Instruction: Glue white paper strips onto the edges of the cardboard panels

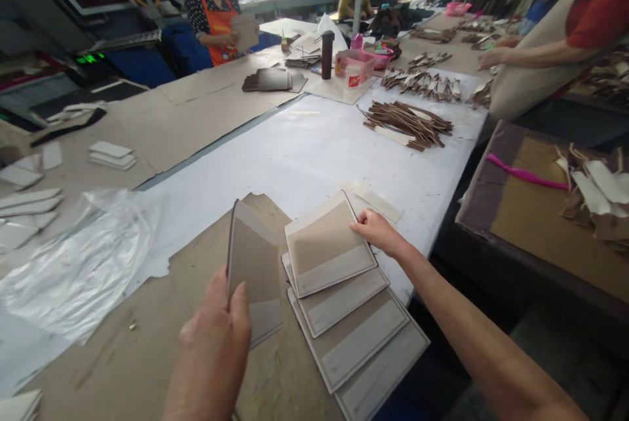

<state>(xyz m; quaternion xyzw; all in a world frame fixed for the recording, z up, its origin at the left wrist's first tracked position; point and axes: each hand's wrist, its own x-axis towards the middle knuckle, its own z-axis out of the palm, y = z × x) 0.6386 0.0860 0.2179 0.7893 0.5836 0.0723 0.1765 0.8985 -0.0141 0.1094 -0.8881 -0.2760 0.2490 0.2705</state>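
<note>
My left hand grips a beige rectangular panel by its left edge and holds it tilted up off the brown board. Its thumb lies on the panel's face. To the right, my right hand pinches the right edge of another panel, beige with pale strips and a dark edge. That panel lies on top of a fanned stack of similar panels running toward me. The fingers on the far side of both panels are hidden.
Under the panels is a brown board on a white-covered table. Clear plastic film lies at left. Brown strips, a dark bottle and a pink basket are farther off. A co-worker in an orange apron stands across.
</note>
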